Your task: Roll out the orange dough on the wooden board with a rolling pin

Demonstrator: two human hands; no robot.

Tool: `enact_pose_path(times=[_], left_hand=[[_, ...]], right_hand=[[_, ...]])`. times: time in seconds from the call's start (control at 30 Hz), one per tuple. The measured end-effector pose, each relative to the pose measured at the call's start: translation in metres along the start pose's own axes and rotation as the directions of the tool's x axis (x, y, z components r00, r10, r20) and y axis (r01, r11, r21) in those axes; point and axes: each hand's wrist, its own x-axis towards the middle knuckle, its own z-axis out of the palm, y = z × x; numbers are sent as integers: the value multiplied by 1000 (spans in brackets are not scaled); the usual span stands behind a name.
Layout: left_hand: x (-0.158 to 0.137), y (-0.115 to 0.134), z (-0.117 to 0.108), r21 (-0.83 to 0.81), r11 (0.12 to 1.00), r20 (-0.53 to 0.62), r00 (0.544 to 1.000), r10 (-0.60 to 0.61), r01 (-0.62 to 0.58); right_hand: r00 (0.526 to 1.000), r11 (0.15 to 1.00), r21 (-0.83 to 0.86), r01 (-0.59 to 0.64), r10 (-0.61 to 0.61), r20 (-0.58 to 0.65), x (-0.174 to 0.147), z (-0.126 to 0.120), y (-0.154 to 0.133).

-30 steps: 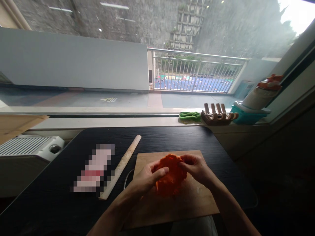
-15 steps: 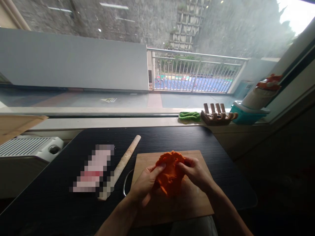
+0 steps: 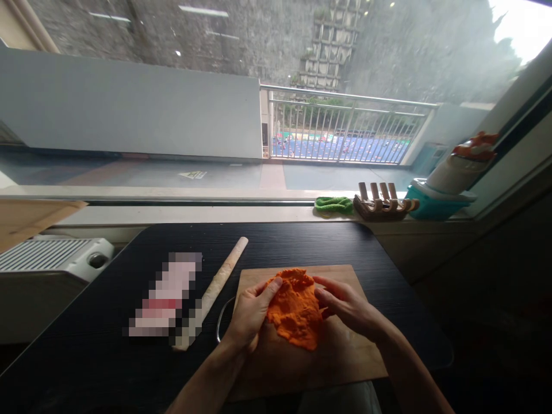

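An uneven, flattened sheet of orange dough (image 3: 295, 310) is held up over a wooden cutting board (image 3: 353, 356). My left hand (image 3: 252, 313) grips its left edge, the thumb pressed on top and the fingers mostly hidden underneath. At the right edge, my right hand (image 3: 349, 307) holds the dough loosely between thumb and fingers, the index finger lifted a little from the thumb. The dough's edge is ragged and its surface lumpy. Left of the board lies a wooden rolling pin (image 3: 224, 273), slanting across the dark table, its near end partly blurred.
A pixelated pinkish packet (image 3: 166, 299) lies left of the rolling pin on the black table (image 3: 302, 238). The board has a metal handle (image 3: 221, 322). Along the windowsill sit a green cloth (image 3: 333, 204), a brown rack-like object (image 3: 382, 204) and a teal box (image 3: 440, 201).
The orange dough has turned so that more of its broad face shows and its lower edge hangs further right. My right fingers have shifted outward at its edge, loosening their pinch.
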Motion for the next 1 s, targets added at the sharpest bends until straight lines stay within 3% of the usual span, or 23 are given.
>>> enact_pose_path(times=[0.1, 0.33, 0.5, 0.6, 0.77, 0.9, 1.0], left_hand=[[-3, 3, 2, -28, 999, -2, 1000, -16, 16], [-17, 16, 1, 51, 995, 198, 976, -92, 84], [-5, 13, 4, 250, 968, 142, 990, -4, -32], [-1, 8, 8, 215, 975, 135, 991, 23, -52], [-5, 8, 7, 135, 991, 171, 985, 0, -23], [-6, 13, 2, 173, 985, 242, 970, -30, -12], [-3, 16, 0, 243, 968, 223, 975, 8, -63]], right_hand=[[999, 999, 45, 30, -29, -28, 2, 6, 7], [992, 999, 47, 11, -5, -128, 7, 3, 13], [1000, 993, 121, -8, 8, 5, 7, 5, 9], [1000, 996, 87, 19, -21, 20, 7, 7, 4], [996, 996, 33, 83, -82, -39, 9, 10, 2], [992, 999, 20, 39, -36, -120, 16, 9, 5], [993, 999, 9, 53, -51, -109, 14, 3, 2]])
